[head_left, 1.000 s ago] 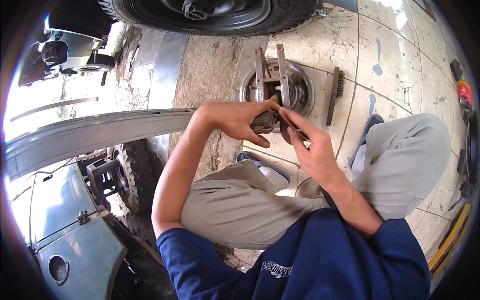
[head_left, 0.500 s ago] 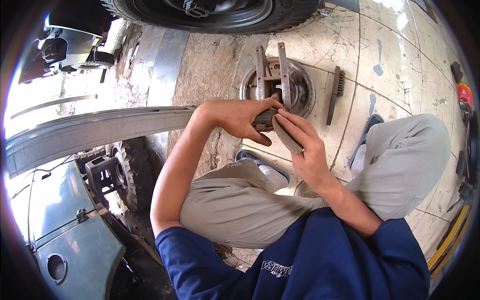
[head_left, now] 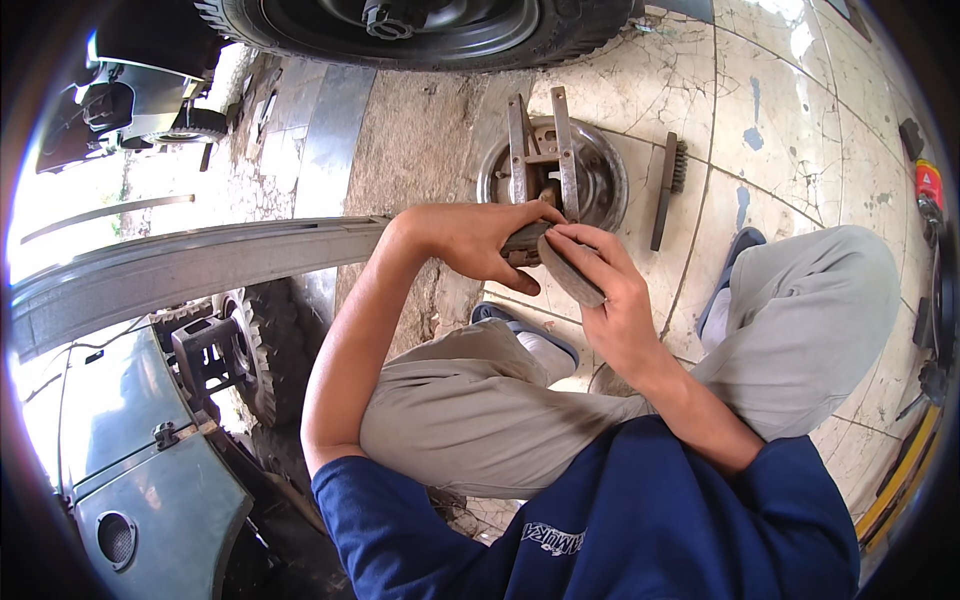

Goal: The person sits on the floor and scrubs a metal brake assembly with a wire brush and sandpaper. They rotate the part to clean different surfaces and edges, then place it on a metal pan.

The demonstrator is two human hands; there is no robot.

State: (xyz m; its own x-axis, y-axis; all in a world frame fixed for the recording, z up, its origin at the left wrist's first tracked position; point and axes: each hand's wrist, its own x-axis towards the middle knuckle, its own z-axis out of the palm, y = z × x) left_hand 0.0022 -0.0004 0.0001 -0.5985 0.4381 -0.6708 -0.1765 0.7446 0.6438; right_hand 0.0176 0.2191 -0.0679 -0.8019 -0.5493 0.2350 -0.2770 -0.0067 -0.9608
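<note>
My left hand point(head_left: 478, 240) is closed around a dark, worn block-like part point(head_left: 524, 238) at the near side of a metal stand. Between the fingers and thumb of my right hand point(head_left: 612, 295) is a flat grey-brown piece with a rounded edge point(head_left: 570, 270). That piece is tilted, its upper end close against the dark part; whether the two touch I cannot tell. Just beyond my hands, the stand's two upright metal bars point(head_left: 564, 140) rise from a round steel wheel-like base point(head_left: 612, 190). My fingers hide much of the dark part.
A wire brush point(head_left: 664, 195) lies on the cracked tile floor point(head_left: 760, 190), right of the stand. A large tyre point(head_left: 440, 55) is at the far side. From the left a long metal beam point(head_left: 200, 265) reaches toward my left wrist. A vehicle body panel point(head_left: 150, 500) fills the lower left.
The view has shifted very slightly. Both hands keep their holds, and the flat piece in my right hand stays at almost the same tilt.
</note>
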